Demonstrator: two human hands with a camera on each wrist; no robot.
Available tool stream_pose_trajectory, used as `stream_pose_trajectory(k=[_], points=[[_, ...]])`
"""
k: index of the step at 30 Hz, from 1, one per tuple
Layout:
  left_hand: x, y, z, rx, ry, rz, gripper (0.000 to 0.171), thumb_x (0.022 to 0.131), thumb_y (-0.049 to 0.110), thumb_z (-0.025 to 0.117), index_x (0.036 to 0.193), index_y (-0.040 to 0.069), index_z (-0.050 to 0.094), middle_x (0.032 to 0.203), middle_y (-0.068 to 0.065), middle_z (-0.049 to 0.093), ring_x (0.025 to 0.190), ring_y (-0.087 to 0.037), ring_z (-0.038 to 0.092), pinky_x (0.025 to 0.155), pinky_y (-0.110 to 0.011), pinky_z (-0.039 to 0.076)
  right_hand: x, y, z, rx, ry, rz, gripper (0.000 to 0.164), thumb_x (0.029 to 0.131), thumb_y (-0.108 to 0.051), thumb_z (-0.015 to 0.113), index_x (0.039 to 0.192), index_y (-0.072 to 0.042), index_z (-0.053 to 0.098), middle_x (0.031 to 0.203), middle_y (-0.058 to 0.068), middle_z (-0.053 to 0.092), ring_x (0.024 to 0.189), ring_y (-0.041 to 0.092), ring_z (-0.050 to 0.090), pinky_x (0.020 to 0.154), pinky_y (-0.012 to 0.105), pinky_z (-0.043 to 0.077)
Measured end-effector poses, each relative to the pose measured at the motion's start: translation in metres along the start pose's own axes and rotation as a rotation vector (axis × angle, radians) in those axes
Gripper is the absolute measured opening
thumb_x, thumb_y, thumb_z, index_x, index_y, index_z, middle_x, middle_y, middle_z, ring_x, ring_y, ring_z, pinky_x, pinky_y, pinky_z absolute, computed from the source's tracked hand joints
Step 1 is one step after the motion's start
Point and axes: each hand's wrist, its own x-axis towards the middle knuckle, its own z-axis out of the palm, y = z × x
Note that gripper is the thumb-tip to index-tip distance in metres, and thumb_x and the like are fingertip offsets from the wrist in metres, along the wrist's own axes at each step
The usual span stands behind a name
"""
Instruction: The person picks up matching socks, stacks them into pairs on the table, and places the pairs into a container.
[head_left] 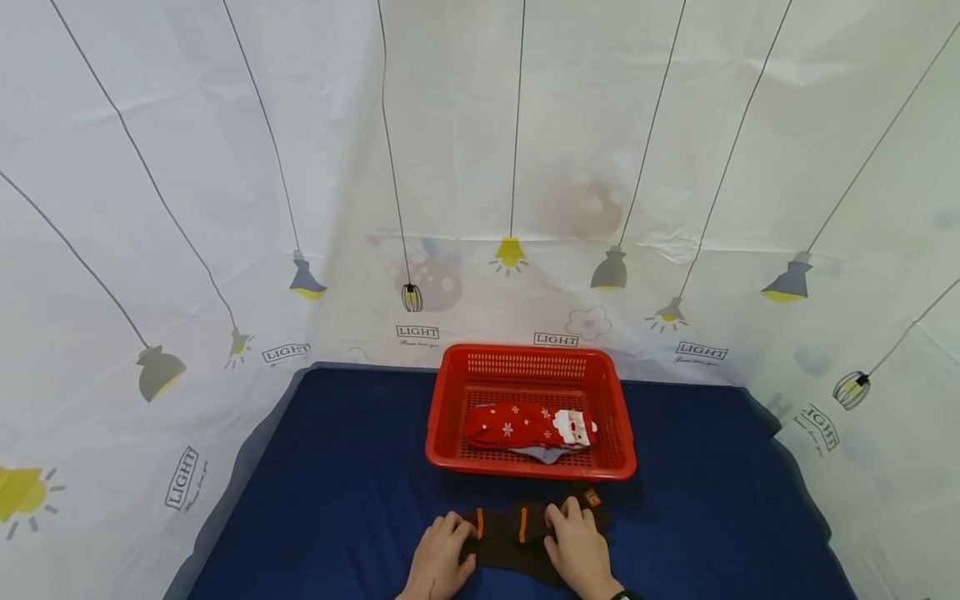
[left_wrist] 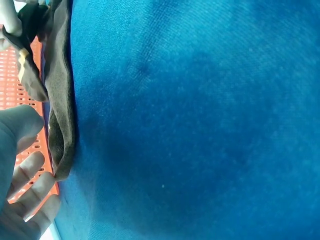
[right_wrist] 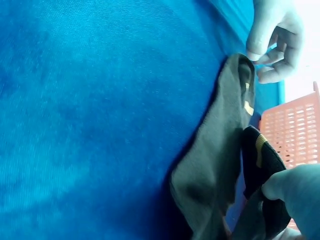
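Note:
Two dark brown socks with orange stripes lie partly over each other in front of the basket. My right hand (head_left: 581,550) pinches the upper sock (right_wrist: 260,155), lifting part of it above the lower one. Flat on the cloth, the lower sock (right_wrist: 210,150) stretches leftward to its open cuff. My left hand (head_left: 438,554) is at that cuff, its fingers spread and relaxed, fingertips right at the edge in the left wrist view. An orange patch (head_left: 592,497) shows on brown knit beyond my right fingers.
A red plastic basket (head_left: 525,470) stands just behind the socks. Inside lies a red sock (head_left: 510,427) with snowflakes and a Santa face, over something grey (head_left: 546,455). Dark blue cloth (head_left: 337,467) covers the table, and a lamp-print sheet (head_left: 450,167) hangs around it.

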Motion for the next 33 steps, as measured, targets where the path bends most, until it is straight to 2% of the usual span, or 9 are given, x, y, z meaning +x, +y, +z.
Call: stream_pose_trajectory(k=[8,13,17,23,29,33], points=[[0.002,0.003,0.008,0.012,0.027,0.048,0.022,0.079,0.016,0.083,0.096,0.014,0.068,0.091,0.004,0.051,0.076,-0.012,0.047,0.067,-0.029,0.043,-0.003,0.006,0.015,-0.036,-0.020,-0.028,0.030,0.082,-0.009,0.082,0.088,-0.017,0.054,0.087,0.003,0.039,0.068,0.021,0.040,0.045,0.031,0.038],[0.006,0.007,0.009,-0.005,0.046,0.068,0.020,0.080,0.014,0.081,0.095,0.017,0.068,0.092,0.006,0.050,0.076,-0.010,0.045,0.067,-0.027,0.042,-0.006,0.006,0.009,-0.072,0.012,-0.068,0.026,0.084,-0.019,0.084,0.094,-0.017,0.060,0.090,0.004,0.044,0.070,0.022,0.046,0.046,0.033,0.042],[0.014,0.012,0.007,0.015,0.071,0.089,0.020,0.081,0.015,0.082,0.097,0.016,0.069,0.094,0.005,0.053,0.080,-0.012,0.049,0.071,-0.030,0.045,-0.004,0.009,0.000,-0.108,0.079,-0.098,0.026,0.083,-0.021,0.086,0.098,-0.017,0.065,0.093,0.006,0.050,0.073,0.025,0.052,0.050,0.037,0.046],[0.026,0.019,0.006,0.052,0.072,0.097,0.022,0.081,0.018,0.082,0.100,0.016,0.071,0.097,0.002,0.055,0.085,-0.016,0.054,0.075,-0.033,0.048,0.006,0.028,-0.008,-0.143,0.132,-0.094,0.025,0.081,-0.013,0.085,0.102,-0.013,0.071,0.095,0.007,0.053,0.079,0.028,0.055,0.058,0.042,0.050],[0.034,0.028,0.014,0.078,0.049,0.103,0.026,0.082,0.020,0.083,0.105,0.016,0.072,0.100,0.001,0.057,0.088,-0.016,0.056,0.076,-0.032,0.049,0.009,0.050,-0.008,-0.168,0.149,-0.105,0.036,0.076,-0.009,0.088,0.108,-0.009,0.072,0.101,0.013,0.056,0.084,0.035,0.057,0.062,0.047,0.053],[0.038,0.034,0.021,0.098,0.028,0.083,0.029,0.082,0.021,0.084,0.108,0.016,0.073,0.103,0.000,0.059,0.089,-0.017,0.057,0.075,-0.032,0.050,0.009,0.060,-0.004,-0.185,0.149,-0.113,0.042,0.073,-0.011,0.090,0.111,-0.008,0.072,0.106,0.017,0.057,0.087,0.040,0.057,0.062,0.050,0.054]])
